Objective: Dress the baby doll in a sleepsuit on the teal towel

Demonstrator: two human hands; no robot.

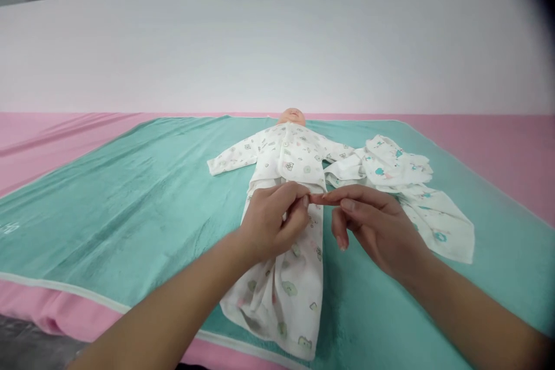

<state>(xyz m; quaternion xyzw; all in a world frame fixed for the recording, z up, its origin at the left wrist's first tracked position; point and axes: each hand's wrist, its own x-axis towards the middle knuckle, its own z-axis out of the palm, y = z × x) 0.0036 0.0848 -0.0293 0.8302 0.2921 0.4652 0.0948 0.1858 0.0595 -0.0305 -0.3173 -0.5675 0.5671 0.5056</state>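
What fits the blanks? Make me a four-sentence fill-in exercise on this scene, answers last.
The baby doll wears a printed top with ____ sleeves.
Under the teal blanket is ____ fabric.
The doll's bare ____ points toward the white wall.
The rumpled garment lies farther from the left hand than from the ____ hand.
Missing words: long; pink; head; right.

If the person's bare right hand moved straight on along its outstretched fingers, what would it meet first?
The bare left hand, whose fingertips appear to touch the right hand, though exact contact is hard to judge.
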